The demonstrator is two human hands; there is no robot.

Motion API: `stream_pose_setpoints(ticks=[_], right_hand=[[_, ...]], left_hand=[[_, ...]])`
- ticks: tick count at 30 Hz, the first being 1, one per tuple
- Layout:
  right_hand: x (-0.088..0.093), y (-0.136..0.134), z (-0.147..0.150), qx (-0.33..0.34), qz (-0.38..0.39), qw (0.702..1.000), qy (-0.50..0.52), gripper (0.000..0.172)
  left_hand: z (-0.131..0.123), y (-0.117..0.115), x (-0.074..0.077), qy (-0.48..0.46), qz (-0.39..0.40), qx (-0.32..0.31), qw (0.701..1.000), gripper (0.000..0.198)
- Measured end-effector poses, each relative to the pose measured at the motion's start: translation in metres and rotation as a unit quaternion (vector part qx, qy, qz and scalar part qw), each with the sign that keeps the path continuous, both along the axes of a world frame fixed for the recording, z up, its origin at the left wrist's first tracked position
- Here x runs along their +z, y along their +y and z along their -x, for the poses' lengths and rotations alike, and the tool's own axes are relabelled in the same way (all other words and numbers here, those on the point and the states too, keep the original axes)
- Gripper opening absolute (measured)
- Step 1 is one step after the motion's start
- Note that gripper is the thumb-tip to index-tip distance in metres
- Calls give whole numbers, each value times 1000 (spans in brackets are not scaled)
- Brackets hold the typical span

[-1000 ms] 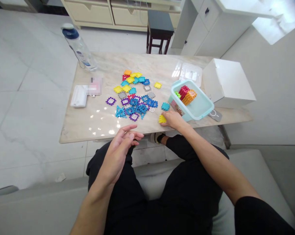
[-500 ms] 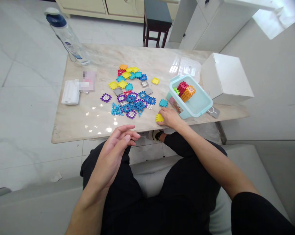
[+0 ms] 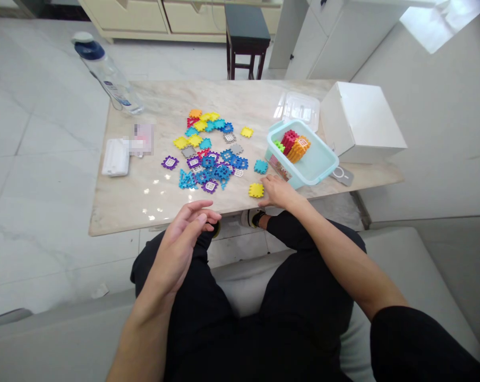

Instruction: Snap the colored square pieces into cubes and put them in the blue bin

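Note:
Beside my right hand (image 3: 277, 192), near the table's front edge, lies a yellow building tile (image 3: 256, 190) with notched edges. The hand's fingers are apart and hold nothing, just right of the tile. A teal tile (image 3: 260, 166) lies a little behind. My left hand (image 3: 192, 225) hangs in front of the table edge, fingers spread and with nothing in them. Farther back is a pile of blue and purple tiles (image 3: 212, 170). A light blue tub (image 3: 322, 175) stands right of my right hand, holding red tiles (image 3: 290, 141) and orange tiles (image 3: 299, 150).
On the marble table (image 3: 120, 212) a water bottle (image 3: 116, 87) stands at the back left, near a white packet (image 3: 116, 157). A white box (image 3: 363, 119), a clear lid (image 3: 301, 110) and a grey phone (image 3: 342, 175) are around the tub. A stool (image 3: 247, 26) stands beyond.
My right hand has let go of the yellow tile and drawn slightly away from it. The tile now lies flat on the table. The view has shifted a little.

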State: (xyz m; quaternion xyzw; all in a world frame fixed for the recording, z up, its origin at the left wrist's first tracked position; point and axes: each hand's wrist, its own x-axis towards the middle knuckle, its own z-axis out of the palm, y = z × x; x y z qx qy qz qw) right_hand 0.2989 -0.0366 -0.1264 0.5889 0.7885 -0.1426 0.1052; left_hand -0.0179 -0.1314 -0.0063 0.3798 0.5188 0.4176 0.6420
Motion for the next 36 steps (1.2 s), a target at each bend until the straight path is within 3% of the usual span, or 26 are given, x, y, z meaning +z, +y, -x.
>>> stream_pose_setpoints(ticks=[9,24,36], right_hand=[[-3,-1,-6,-50,18,999,-12,63],[-9,1,9,-34,-3,999,-7,51],[10,-3,12,-45,4,999,-7,56]], left_hand=[[-10,1,0,49,-21,-16,998,38],[-18,5,-1,83,-39,-1,996,45],[-15,6,-9,91,-50,-14,994,47]])
